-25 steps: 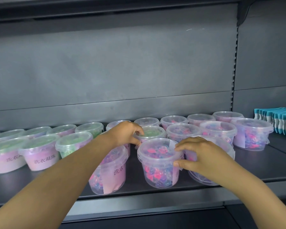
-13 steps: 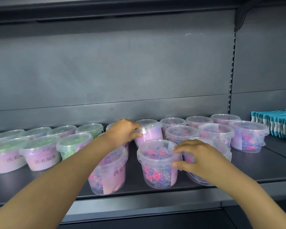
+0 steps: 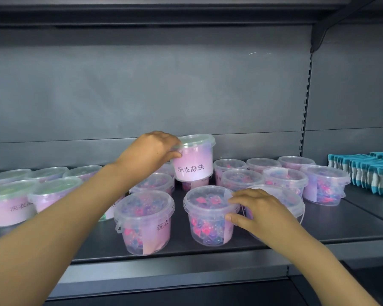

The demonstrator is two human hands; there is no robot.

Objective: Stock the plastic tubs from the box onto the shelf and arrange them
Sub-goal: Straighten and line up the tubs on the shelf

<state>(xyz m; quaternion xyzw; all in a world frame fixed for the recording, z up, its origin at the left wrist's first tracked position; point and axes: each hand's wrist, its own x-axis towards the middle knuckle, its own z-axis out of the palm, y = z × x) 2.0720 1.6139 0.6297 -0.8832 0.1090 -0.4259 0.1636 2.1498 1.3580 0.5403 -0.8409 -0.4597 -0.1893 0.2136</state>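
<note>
Several clear plastic tubs of coloured beads with pink labels stand on the dark shelf (image 3: 332, 219). My left hand (image 3: 152, 151) grips one lidded tub (image 3: 194, 159) by its rim and holds it in the air above the back rows, label facing me. My right hand (image 3: 255, 212) holds the right side of a front tub (image 3: 209, 215), fingers on the lid and thumb on the wall. Another tub (image 3: 145, 221) stands to its left at the shelf's front. A tub behind my right hand (image 3: 281, 195) is partly hidden.
Rows of green-lidded tubs (image 3: 53, 191) fill the shelf's left part, pink and blue ones (image 3: 324, 186) the right. A row of blue and white packets (image 3: 372, 171) stands on the adjoining shelf at far right. The shelf's back panel and an upper shelf bound the space.
My left hand has lifted a tub from the middle row up above the others and turned its label toward me. My right hand stays on the front tub.
</note>
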